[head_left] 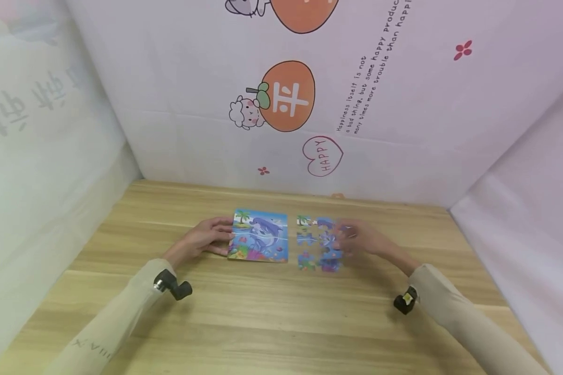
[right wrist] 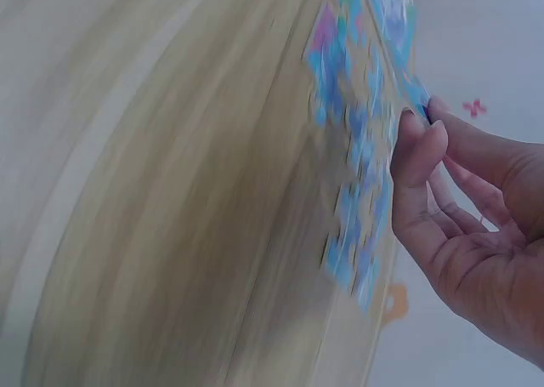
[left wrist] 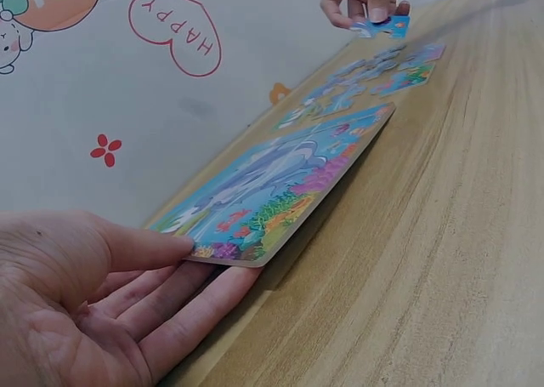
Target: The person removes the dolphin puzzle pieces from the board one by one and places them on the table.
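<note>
My left hand [head_left: 204,237] grips the left edge of a square dolphin picture card [head_left: 259,237], thumb on top and fingers beneath. In the left wrist view the card's near edge stands slightly off the wooden table. Pinched between thumb and fingers of my right hand [head_left: 365,239] is a blue jigsaw piece [left wrist: 393,26], held above the table. Under and beside that hand lie several loose jigsaw pieces [head_left: 306,239], spaced in rough rows to the card's right. The right hand hides some of them, and the right wrist view is blurred.
The wood-grain table [head_left: 262,323] runs back to a white printed cloth [head_left: 192,146] hanging behind it. Similar cloth hangs on the left and right sides. A small black camera [head_left: 173,285] sits on the left wrist, another device [head_left: 405,300] on the right.
</note>
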Demonstrator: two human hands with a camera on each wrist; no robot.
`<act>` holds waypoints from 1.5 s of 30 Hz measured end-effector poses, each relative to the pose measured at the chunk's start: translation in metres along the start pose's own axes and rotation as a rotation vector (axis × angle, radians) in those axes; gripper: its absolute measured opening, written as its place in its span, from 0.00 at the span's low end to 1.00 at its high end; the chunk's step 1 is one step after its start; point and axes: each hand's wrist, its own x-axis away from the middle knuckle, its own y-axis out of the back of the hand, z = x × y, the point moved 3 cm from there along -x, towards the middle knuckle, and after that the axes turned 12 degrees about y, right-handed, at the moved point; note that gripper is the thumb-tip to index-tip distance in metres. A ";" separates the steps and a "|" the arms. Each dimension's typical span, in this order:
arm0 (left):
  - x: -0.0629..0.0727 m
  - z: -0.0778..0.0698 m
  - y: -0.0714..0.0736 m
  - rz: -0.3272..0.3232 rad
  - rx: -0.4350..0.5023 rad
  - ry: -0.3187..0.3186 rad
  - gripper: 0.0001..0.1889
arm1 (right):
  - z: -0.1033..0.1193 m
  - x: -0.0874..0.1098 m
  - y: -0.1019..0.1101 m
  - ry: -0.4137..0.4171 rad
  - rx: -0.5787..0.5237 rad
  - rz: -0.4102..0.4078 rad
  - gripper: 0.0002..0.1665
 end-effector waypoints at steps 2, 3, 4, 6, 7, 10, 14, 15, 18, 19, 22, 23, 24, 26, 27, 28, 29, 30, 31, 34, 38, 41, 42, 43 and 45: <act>0.000 0.000 0.001 -0.007 -0.005 -0.001 0.35 | -0.003 0.008 0.007 0.000 0.025 0.004 0.14; -0.001 0.001 0.001 -0.011 -0.002 0.003 0.35 | -0.004 0.012 0.010 0.004 0.033 0.010 0.13; -0.001 0.001 0.001 -0.013 -0.001 0.005 0.35 | -0.004 0.016 0.013 0.006 0.041 0.013 0.13; -0.002 0.001 0.001 -0.005 -0.001 0.005 0.34 | -0.004 0.024 0.019 0.002 0.061 0.022 0.12; -0.003 0.001 0.001 -0.003 0.003 0.005 0.34 | -0.004 0.029 0.021 0.002 0.070 0.025 0.11; -0.004 0.002 0.000 0.005 0.005 -0.004 0.34 | -0.004 0.039 0.027 -0.030 0.085 0.021 0.11; -0.004 0.004 0.002 0.001 0.004 -0.014 0.33 | -0.006 0.046 0.025 -0.119 0.091 0.011 0.13; -0.004 0.004 0.002 0.002 0.002 -0.016 0.33 | -0.006 0.047 0.024 -0.142 0.099 0.004 0.13; -0.005 0.005 0.002 0.008 -0.006 -0.024 0.33 | -0.009 0.049 0.017 -0.201 0.138 -0.038 0.12; -0.005 0.005 0.003 0.006 -0.010 -0.026 0.33 | -0.009 0.049 0.015 -0.214 0.146 -0.049 0.12; -0.005 0.005 0.003 -0.005 -0.014 -0.029 0.32 | -0.009 0.049 0.007 -0.253 0.155 -0.079 0.12; -0.005 0.005 0.004 -0.009 -0.015 -0.029 0.32 | -0.008 0.049 0.005 -0.262 0.152 -0.085 0.12; -0.005 0.005 0.004 -0.012 -0.016 -0.031 0.32 | -0.008 0.048 0.003 -0.265 0.155 -0.091 0.12; -0.005 0.005 0.004 -0.009 -0.017 -0.032 0.32 | -0.006 0.048 0.000 -0.272 0.177 -0.107 0.12; -0.005 0.005 0.004 -0.007 -0.018 -0.035 0.32 | -0.005 0.047 -0.001 -0.272 0.186 -0.112 0.13; -0.004 0.005 0.003 -0.004 -0.021 -0.037 0.32 | -0.005 0.047 -0.002 -0.274 0.194 -0.116 0.13; -0.004 0.005 0.003 -0.003 -0.022 -0.038 0.32 | -0.005 0.047 -0.003 -0.279 0.196 -0.118 0.14; -0.004 0.005 0.003 -0.002 -0.025 -0.040 0.32 | -0.004 0.047 -0.003 -0.287 0.204 -0.120 0.14; -0.003 0.005 0.003 0.000 -0.028 -0.039 0.32 | -0.004 0.047 -0.004 -0.298 0.212 -0.124 0.15; -0.003 0.004 0.002 0.001 -0.040 -0.043 0.32 | -0.005 0.048 -0.005 -0.328 0.240 -0.130 0.17; -0.004 0.004 0.002 -0.008 -0.037 -0.043 0.32 | -0.009 0.049 -0.004 -0.349 0.292 -0.114 0.18; -0.004 0.004 0.001 -0.017 -0.032 -0.047 0.31 | -0.010 0.049 -0.001 -0.347 0.313 -0.085 0.19; -0.003 0.004 0.001 -0.018 -0.033 -0.050 0.31 | -0.009 0.048 0.000 -0.344 0.316 -0.075 0.20; -0.003 0.004 0.000 -0.019 -0.032 -0.053 0.32 | -0.009 0.048 0.001 -0.344 0.309 -0.068 0.20; -0.003 0.004 -0.001 -0.019 -0.038 -0.063 0.32 | -0.009 0.049 0.003 -0.343 0.289 -0.058 0.19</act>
